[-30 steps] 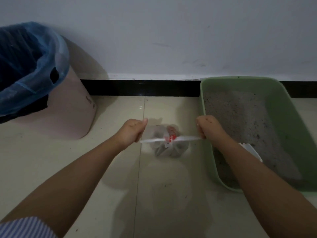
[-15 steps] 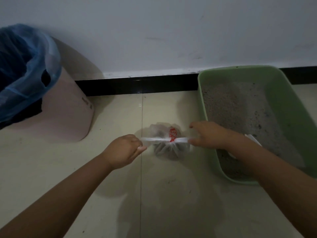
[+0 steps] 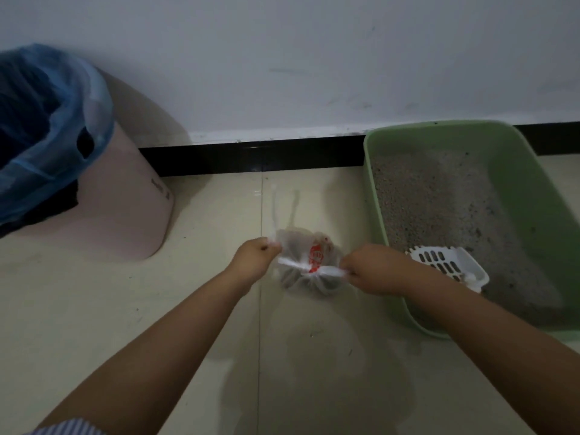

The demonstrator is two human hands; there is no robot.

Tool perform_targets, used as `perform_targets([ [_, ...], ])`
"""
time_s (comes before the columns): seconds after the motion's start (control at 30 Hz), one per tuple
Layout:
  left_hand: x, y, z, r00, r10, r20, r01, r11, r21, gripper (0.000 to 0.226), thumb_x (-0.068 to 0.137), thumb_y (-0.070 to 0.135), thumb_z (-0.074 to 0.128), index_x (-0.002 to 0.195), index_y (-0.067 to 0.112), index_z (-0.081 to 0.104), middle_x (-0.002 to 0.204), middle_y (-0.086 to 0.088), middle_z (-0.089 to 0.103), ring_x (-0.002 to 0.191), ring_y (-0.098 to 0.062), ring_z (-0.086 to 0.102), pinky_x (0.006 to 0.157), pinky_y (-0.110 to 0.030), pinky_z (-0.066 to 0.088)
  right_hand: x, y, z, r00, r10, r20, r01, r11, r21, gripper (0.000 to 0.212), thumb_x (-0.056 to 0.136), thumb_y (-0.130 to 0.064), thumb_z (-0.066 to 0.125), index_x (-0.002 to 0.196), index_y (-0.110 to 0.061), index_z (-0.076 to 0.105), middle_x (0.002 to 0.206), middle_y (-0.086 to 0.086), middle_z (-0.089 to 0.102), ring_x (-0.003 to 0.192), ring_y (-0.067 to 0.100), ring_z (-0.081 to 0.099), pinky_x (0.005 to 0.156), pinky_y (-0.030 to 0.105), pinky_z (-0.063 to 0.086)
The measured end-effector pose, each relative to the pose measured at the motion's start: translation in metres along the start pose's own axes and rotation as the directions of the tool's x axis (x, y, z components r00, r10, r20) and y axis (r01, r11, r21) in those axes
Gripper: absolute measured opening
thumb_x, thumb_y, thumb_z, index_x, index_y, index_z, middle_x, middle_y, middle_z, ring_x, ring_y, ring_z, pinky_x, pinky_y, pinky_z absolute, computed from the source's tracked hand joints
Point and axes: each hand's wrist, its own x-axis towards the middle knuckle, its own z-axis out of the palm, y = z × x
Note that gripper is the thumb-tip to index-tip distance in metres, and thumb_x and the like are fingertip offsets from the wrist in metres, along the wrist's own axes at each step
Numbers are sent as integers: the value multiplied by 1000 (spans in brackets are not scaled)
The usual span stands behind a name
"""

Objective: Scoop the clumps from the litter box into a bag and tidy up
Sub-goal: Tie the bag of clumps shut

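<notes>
Small clear plastic bag with red print [image 3: 309, 262] sits between both fists: left hand [image 3: 255, 257] and right hand [image 3: 373, 271] each pinch a handle, pulling sideways.

Pink waste bin [image 3: 125, 211] at left, standing on the floor against the wall and lined with a translucent blue liner bag [image 3: 47, 127] whose edge folds out over the bin's rim; a dark cut-out handle hole shows in the liner's side. Pale, glossy tiled floor [image 3: 94, 309] with a thin grout line running toward the wall, bearing a few small dark specks. White wall [image 3: 282, 58] behind, faintly scuffed, finished at its foot by a black skirting band [image 3: 251, 157] that meets the floor.
</notes>
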Motion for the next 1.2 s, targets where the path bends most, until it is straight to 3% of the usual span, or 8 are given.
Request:
perform_targets([
  [0.27, -12, 23, -4, 965, 240, 103, -125, 772, -623, 43, 101, 12, 24, 61, 10, 38, 46, 5, 47, 50, -6, 49, 71, -22, 47, 0, 13, -2, 999, 19, -47, -15, 997, 81, 30, 99, -22, 35, 106, -7, 61, 108, 15, 64, 99, 27, 59, 74, 30, 39],
  [0.43, -14, 24, -10, 976, 172, 135, -16, 670, -742, 42, 102, 16, 23, 60, 14, 30, 39, 7, 30, 36, -5, 29, 44, -17, 38, -2, 10, 2, 997, -44, -57, 46, 998, 37, 33, 98, -24, 37, 66, -21, 42, 103, 15, 63, 95, 27, 58, 68, 26, 29],
  [0.5, -14, 19, -10, 974, 169, 153, -37, 778, -627, 43, 102, 16, 26, 59, 13, 29, 41, 8, 31, 36, -3, 27, 44, -19, 29, -2, 10, 3, 997, -51, -55, 54, 997, 58, 25, 97, -22, 40, 82, -12, 58, 102, 16, 64, 95, 28, 57, 69, 30, 33],
  [0.6, -13, 18, -7, 958, 242, 152, -247, 969, 9, 39, 101, 20, 33, 63, 13, 40, 59, 2, 38, 53, -9, 37, 53, -24, 28, -2, 15, 0, 998, -36, -46, 37, 999, 20, 28, 97, -24, 41, 96, -8, 63, 92, 11, 65, 94, 28, 55, 77, 33, 41],
  [0.87, -10, 24, 13, 923, 170, 345, -380, 534, 755, 54, 83, 51, 57, 114, 8, 51, 106, -8, 55, 90, -21, 52, 73, -29, 41, -14, 38, -38, 998, 35, 56, -53, 933, 357, 33, 95, -20, 47, 63, -26, 48, 60, -7, 45, 54, 4, 40, 50, 15, 32],
  [1.0, -10, 23, 26, 958, 167, 234, -284, 423, 860, 52, 93, 52, 38, 105, 7, 61, 100, -10, 62, 91, -23, 60, 75, -29, 47, -16, 45, -39, 968, 214, -135, -60, 713, 698, 19, 95, -13, 47, 102, -4, 63, 64, -3, 52, 52, 1, 49, 47, 5, 39],
  [1.13, -8, 31, 22, 975, 172, 142, -223, 762, 608, 48, 100, 36, 32, 97, 2, 66, 95, -14, 65, 96, -29, 60, 81, -31, 45, -3, 37, -24, 903, 383, -195, 81, 293, 953, 40, 95, -5, 43, 135, -2, 40, 96, 4, 58, 78, 11, 55, 66, 19, 46],
  [1.2, -5, 34, 16, 979, 116, 166, -173, 903, 393, 46, 99, 31, 36, 82, 2, 67, 77, -13, 63, 85, -29, 60, 82, -31, 45, 0, 29, -19, 914, 357, -194, 70, 331, 941, 46, 94, -5, 45, 139, -5, 35, 116, 8, 54, 96, 14, 52, 73, 23, 45],
])
